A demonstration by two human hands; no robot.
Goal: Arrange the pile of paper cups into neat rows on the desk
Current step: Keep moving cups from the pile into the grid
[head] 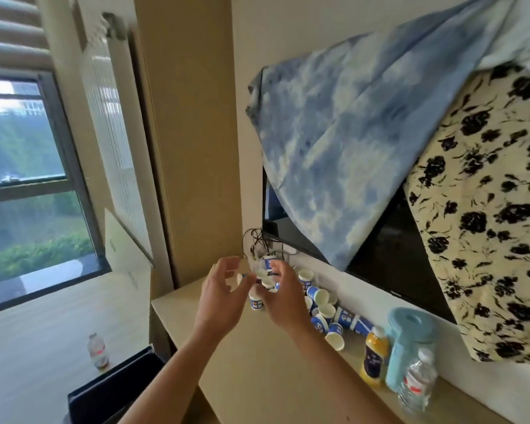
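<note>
The paper cups [322, 313] are lying in a loose pile on the desk [257, 362], running along the wall under the television [389, 249]; most are tipped on their sides, and one cup [256, 301] is standing upright at the near edge of the heap. Both hands are reaching into the far end of the pile, close together but not touching. The left hand [224, 292] is hovering with fingers spread and loosely curved. The right hand [285, 301] is covering several cups, back toward the camera, and motion blur is hiding whether it is gripping one. An orange juice bottle [374, 356], a teal container [407, 341] and a water bottle [416, 381] are standing just beyond the pile. A blue cloth [349, 133] and a floral cloth [487, 209] are hanging over the television.
</note>
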